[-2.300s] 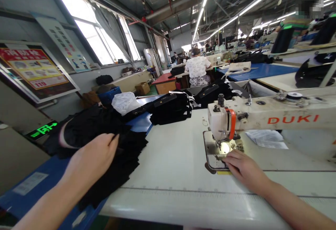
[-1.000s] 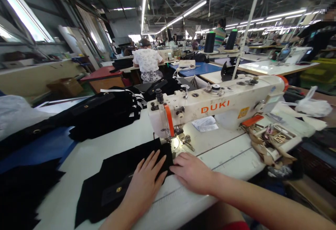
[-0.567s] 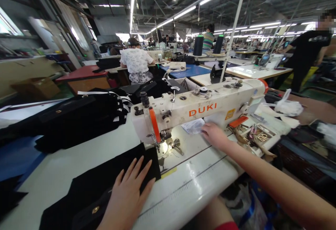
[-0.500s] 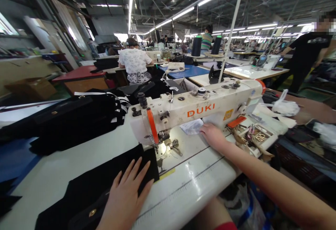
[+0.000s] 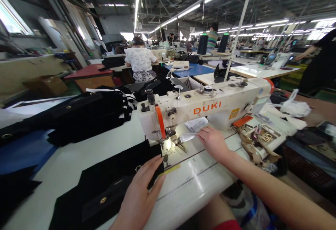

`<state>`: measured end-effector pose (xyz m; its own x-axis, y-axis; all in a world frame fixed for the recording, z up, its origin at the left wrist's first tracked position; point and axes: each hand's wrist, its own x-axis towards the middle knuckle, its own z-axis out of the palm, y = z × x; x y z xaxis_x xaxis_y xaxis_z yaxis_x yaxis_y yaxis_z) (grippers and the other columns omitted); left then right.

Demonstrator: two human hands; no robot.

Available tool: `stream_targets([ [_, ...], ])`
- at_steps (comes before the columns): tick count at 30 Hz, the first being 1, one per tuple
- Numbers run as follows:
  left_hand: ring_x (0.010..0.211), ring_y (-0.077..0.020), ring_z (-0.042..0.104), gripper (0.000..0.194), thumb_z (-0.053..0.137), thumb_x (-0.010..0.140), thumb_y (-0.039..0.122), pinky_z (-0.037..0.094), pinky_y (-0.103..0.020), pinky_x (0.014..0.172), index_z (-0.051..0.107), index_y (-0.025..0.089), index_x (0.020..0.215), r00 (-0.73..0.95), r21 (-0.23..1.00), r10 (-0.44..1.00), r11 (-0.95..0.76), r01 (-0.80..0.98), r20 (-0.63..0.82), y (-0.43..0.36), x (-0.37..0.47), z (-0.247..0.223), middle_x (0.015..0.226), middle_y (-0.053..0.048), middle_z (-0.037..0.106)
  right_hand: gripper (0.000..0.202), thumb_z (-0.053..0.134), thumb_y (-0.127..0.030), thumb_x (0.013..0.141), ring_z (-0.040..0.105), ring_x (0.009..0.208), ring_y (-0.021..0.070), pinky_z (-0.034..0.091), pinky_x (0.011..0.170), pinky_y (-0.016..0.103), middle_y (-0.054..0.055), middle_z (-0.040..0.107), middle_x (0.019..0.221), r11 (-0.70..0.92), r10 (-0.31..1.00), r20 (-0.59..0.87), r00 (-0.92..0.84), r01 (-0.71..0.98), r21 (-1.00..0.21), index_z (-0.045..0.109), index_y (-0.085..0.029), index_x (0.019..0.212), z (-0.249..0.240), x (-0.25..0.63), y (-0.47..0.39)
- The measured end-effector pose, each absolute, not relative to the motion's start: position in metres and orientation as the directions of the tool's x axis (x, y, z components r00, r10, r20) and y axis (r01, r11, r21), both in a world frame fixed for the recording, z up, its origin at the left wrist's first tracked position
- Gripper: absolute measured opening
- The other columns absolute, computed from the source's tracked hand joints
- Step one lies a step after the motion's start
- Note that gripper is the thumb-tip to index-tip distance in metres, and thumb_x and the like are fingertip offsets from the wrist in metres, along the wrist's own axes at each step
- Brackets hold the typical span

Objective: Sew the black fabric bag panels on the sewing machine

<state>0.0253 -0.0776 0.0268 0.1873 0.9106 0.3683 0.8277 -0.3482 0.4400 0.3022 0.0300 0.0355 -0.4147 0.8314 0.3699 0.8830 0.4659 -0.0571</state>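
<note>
My left hand (image 5: 143, 184) lies on a black fabric piece (image 5: 105, 174), its fingers stretched toward the right edge and the thumb apart. The fabric has a gold-coloured metal eyelet and a ring, and reaches close to the needle area of a white sewing machine (image 5: 207, 107) marked DUKI. Beneath the machine arm, my right hand (image 5: 214, 142) is closed on a white label (image 5: 187, 137), its free end pointing left toward the presser foot. More printed white labels (image 5: 196, 124) lie just behind that hand on the machine bed.
Black pieces with white strips (image 5: 91, 114) are heaped at the left. A tray (image 5: 265, 135) of metal buckles and tan straps sits right of the machine, near a white plastic bag (image 5: 295, 104). A seated person (image 5: 140, 60) works ahead; another person stands at far right.
My right hand has drawn a white label out from the others, toward the needle. My left hand's spread fingers have come together and turned toward the fabric's right edge. The view has shifted slightly.
</note>
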Motion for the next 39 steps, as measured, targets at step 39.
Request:
stream_targets([
  [39, 0.087, -0.0238, 0.071, 0.045, 0.063, 0.07, 0.046, 0.058, -0.036, 0.079, 0.065, 0.016, 0.103, -0.14, 0.936, 0.96, 0.27, 0.225, -0.243, -0.07, 0.007, 0.055, 0.086, -0.005, 0.075, 0.015, 0.071, -0.03, 0.075, 0.064, 0.062, 0.013, 0.052, 0.064, 0.025, -0.003, 0.064, 0.065, -0.178, 0.857, -0.167, -0.487, 0.024, -0.984, 0.063, -0.017, 0.077, 0.015, 0.178, -0.02],
])
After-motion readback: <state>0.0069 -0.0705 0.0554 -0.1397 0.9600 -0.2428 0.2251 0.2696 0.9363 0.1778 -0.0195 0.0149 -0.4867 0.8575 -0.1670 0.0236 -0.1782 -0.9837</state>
